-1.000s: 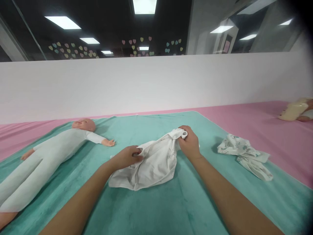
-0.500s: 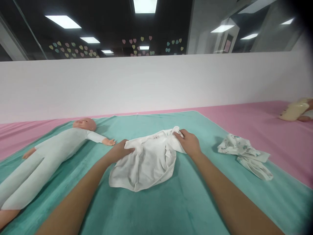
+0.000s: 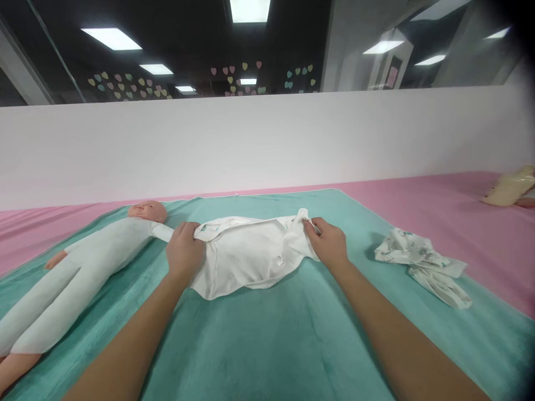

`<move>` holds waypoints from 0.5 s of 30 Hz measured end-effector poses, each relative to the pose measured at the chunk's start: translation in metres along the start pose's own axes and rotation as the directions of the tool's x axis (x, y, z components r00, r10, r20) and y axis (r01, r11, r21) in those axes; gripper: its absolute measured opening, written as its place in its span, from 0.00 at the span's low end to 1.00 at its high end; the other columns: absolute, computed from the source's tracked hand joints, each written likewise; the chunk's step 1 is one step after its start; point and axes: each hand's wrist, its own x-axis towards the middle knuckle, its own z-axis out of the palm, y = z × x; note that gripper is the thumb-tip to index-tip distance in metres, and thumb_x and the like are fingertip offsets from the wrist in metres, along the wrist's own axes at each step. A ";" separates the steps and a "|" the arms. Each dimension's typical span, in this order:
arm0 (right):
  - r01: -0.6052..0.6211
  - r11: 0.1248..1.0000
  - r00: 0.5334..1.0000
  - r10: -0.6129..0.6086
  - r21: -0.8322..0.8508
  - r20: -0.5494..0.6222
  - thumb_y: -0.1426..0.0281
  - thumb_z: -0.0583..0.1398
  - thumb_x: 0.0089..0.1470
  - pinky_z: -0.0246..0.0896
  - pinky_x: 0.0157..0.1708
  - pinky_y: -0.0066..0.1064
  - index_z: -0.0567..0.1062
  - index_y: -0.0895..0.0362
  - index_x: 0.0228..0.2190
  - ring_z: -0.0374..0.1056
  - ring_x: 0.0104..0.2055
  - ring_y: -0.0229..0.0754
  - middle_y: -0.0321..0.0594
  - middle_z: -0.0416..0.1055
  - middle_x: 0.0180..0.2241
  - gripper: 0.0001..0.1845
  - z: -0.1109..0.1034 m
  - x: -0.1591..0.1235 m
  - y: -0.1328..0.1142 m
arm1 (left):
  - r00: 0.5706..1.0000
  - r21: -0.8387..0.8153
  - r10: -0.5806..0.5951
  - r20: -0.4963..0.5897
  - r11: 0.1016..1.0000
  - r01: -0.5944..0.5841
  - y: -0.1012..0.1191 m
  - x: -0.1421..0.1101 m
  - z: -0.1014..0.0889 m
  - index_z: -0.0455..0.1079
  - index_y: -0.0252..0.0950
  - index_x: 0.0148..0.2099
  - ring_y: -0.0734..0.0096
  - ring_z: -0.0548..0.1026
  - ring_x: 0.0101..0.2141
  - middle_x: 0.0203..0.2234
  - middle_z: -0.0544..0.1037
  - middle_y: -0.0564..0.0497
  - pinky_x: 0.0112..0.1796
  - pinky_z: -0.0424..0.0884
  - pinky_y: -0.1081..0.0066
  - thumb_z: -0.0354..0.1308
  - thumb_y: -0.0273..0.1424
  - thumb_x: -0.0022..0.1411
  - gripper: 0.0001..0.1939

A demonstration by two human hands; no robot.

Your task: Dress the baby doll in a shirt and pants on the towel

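Observation:
A white baby garment [image 3: 251, 256] lies spread flat on the teal mat [image 3: 259, 345], its long side stretched between my hands. My left hand [image 3: 184, 253] grips its left end, right beside the outstretched arm of a baby doll [image 3: 96, 262] in a white bodysuit, and hides the doll's hand. My right hand [image 3: 328, 242] pinches the garment's right end, where a small fold stands up. The doll lies on its back at the left of the mat.
A crumpled white cloth with a pale print [image 3: 418, 264] lies on the mat's right side. Pink padding [image 3: 438, 206] surrounds the mat, with a white wall behind it. At the far right, another person's hand [image 3: 524, 201] is next to a cream-coloured item [image 3: 510, 186].
My hands have pulled the garment out wider and flatter. My left hand has moved left to the doll's arm, and the bunched cloth has smoothed out.

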 end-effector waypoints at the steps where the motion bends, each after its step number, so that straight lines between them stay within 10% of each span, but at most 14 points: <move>1: 0.017 1.000 1.000 -0.017 -0.001 -0.012 0.56 0.51 0.56 0.46 0.24 0.26 0.72 0.53 0.27 0.55 0.20 0.36 0.32 0.61 0.17 0.17 -0.001 -0.001 -0.003 | 0.999 0.001 0.001 -0.047 1.000 -0.001 0.000 -0.001 -0.001 0.66 0.39 0.41 0.57 0.70 0.41 0.39 0.73 0.47 0.35 0.62 0.67 0.47 0.24 0.53 0.14; 11: 0.156 0.988 0.986 -0.156 -0.003 -0.050 0.63 0.48 0.61 0.51 0.29 0.27 0.74 0.51 0.38 0.65 0.31 0.39 0.37 0.72 0.30 0.17 -0.003 -0.004 -0.011 | 0.995 -0.010 -0.014 -0.103 1.000 0.013 -0.015 -0.001 0.009 0.65 0.38 0.47 0.55 0.68 0.45 0.41 0.71 0.45 0.42 0.63 0.63 0.45 0.25 0.56 0.16; 15: 0.145 0.989 0.989 -0.145 0.008 0.029 0.64 0.47 0.61 0.54 0.33 0.29 0.73 0.48 0.42 0.67 0.36 0.40 0.35 0.73 0.35 0.16 0.003 -0.004 -0.008 | 0.999 0.083 0.002 0.047 0.997 -0.006 -0.019 -0.002 0.019 0.65 0.37 0.49 0.52 0.68 0.45 0.44 0.70 0.42 0.40 0.64 0.61 0.45 0.27 0.58 0.17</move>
